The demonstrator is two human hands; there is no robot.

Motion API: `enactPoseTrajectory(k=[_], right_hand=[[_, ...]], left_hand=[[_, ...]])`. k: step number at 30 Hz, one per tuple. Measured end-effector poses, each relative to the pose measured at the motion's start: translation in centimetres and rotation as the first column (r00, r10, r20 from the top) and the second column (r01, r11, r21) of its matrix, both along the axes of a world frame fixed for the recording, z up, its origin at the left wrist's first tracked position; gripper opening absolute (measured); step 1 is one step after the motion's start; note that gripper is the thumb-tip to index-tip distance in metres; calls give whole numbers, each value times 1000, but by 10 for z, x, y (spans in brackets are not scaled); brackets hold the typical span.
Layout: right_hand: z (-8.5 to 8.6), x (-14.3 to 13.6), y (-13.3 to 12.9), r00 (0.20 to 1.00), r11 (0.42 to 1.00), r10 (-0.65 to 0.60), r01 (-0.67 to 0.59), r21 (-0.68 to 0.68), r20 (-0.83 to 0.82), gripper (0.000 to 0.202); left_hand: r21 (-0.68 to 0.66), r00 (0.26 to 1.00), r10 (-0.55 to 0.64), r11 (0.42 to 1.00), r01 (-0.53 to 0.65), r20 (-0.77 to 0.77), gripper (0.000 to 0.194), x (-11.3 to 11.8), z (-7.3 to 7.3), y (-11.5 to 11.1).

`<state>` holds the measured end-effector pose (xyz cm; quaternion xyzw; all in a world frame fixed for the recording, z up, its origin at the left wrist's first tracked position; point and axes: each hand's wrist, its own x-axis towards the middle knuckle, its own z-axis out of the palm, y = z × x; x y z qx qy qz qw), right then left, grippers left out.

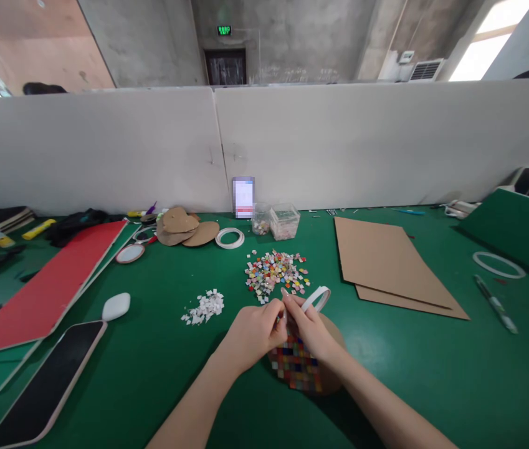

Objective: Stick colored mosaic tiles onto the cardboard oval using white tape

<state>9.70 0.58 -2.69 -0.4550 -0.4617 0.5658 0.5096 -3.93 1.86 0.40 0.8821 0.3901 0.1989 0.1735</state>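
My left hand (260, 330) and my right hand (308, 321) meet above a round cardboard disc (334, 368), fingertips pinched close together. A roll of white tape (319, 299) loops out from my right hand. What my left fingers pinch is too small to make out. Colourful mosaic tiles (295, 365) cover part of the disc beneath my hands. Just beyond lies a pile of loose coloured tiles (274, 271). A heap of small white pieces (205, 307) sits to the left of my left hand.
Brown cardboard sheets (386, 262) lie at right, near a pen (495, 304). Clear containers (285, 221) and a lit phone (244, 197) stand by the partition. At left are a dark phone (49, 386), white case (116, 306), red board (49, 287) and cardboard discs (177, 226).
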Motion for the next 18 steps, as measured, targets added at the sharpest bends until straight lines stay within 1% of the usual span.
enactPoseTrajectory(k=[5, 9, 13, 18], right_hand=[[-2, 1, -2, 997, 999, -18, 15, -45, -72, 39], [1, 0, -4, 983, 995, 2, -20, -99, -183, 38], [7, 0, -5, 958, 987, 15, -60, -149, -285, 37], [10, 0, -5, 942, 981, 32, -93, -170, -333, 38]], left_hand=[[-154, 996, 11, 988, 2, 87, 7, -1, 3, -1], [-253, 986, 16, 967, 27, 165, 7, -1, 5, -2], [-332, 968, 35, 942, 51, 249, 9, -1, 5, -3], [-387, 941, 43, 917, 96, 335, 11, -1, 6, -4]])
